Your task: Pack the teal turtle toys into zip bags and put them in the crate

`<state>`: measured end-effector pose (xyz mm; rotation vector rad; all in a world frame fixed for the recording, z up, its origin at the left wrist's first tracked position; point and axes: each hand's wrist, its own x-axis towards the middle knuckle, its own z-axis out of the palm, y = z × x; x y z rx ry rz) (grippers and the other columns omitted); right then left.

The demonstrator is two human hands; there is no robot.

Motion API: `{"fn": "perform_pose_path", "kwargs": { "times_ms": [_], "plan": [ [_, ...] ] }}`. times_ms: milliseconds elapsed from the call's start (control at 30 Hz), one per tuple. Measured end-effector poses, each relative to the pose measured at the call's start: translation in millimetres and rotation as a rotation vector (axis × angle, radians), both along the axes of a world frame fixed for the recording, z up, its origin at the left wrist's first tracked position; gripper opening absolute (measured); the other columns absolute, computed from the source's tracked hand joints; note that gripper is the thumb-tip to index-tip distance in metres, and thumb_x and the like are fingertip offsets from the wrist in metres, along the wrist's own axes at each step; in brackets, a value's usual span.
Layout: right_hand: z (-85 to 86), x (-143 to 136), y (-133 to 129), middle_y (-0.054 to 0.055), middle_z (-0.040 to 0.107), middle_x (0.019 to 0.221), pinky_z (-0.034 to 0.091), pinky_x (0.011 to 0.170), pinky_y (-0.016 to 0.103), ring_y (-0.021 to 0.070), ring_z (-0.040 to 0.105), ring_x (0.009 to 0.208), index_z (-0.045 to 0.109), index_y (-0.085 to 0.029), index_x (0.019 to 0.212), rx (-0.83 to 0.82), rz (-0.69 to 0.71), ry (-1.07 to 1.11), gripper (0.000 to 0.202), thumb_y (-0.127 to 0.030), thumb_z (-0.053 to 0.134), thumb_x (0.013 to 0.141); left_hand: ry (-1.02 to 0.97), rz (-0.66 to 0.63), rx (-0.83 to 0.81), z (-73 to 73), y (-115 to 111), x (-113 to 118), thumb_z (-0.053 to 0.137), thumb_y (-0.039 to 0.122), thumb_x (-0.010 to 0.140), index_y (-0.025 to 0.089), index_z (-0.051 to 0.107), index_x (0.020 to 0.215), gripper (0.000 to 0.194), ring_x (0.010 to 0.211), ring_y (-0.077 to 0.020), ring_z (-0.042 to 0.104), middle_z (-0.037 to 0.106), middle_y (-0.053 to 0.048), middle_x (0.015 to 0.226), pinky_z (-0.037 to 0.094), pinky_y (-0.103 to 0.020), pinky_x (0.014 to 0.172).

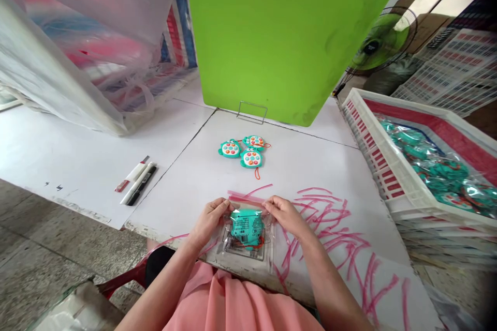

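Near the front edge of the worktop (186,186), your left hand (212,218) and right hand (286,215) pinch the clear bag (269,249) by its top corners; hold both grips level, film evenly taut.

Bright, even light — glints on the clear bag (268,245), wide-angle stretching, dark blurry right edge

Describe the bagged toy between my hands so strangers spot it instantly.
From the green board, cross the white table to its near edge. There, the left hand and right hand hold a clear bag. The teal toy inside shows a barcode; the three loose toys show buttons.
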<state>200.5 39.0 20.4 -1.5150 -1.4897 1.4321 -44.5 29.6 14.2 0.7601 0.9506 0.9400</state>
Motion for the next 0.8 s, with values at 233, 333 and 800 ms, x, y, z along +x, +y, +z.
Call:
{"fn": "perform_pose_path", "kwargs": {
  "times_ms": [233,333,800],
  "plan": [
    [1.5,-4,0,0.002,0.069,0.081,0.045,0.064,0.026,0.016,0.061,0.071,0.06,-0.018,0.087,0.134,0.074,-0.018,0.028,-0.045,0.055,0.089,0.054,0.012,0.061,0.0,0,3,0.071,0.046,0.078,0.015,0.056,0.116,0.051,0.058,-0.0106,0.055,0.061,0.002,0.069,0.043,-0.02,0.053],
    [11.1,-13,5,0.003,0.07,0.089,0.045,0.077,0.03,0.0186,0.062,0.084,0.064,-0.019,0.095,0.29,0.126,-0.286,0.021,-0.038,0.056,0.092,0.085,0.012,0.09,0.4,0,4,0.071,0.045,0.078,0.014,0.059,0.111,0.047,0.056,-0.0093,0.052,0.061,0.002,0.067,0.04,-0.019,0.051],
    [33.0,-79,24,0.002,0.07,0.081,0.036,0.073,0.028,0.0182,0.061,0.081,0.063,-0.02,0.081,0.575,0.35,-0.701,0.021,-0.037,0.061,0.092,-0.023,0.218,0.106,-10.7,-10,10,0.066,0.044,0.083,0.02,0.054,0.12,0.046,0.057,-0.0098,0.054,0.065,0.0,0.076,0.04,-0.017,0.046]
  ]
}}
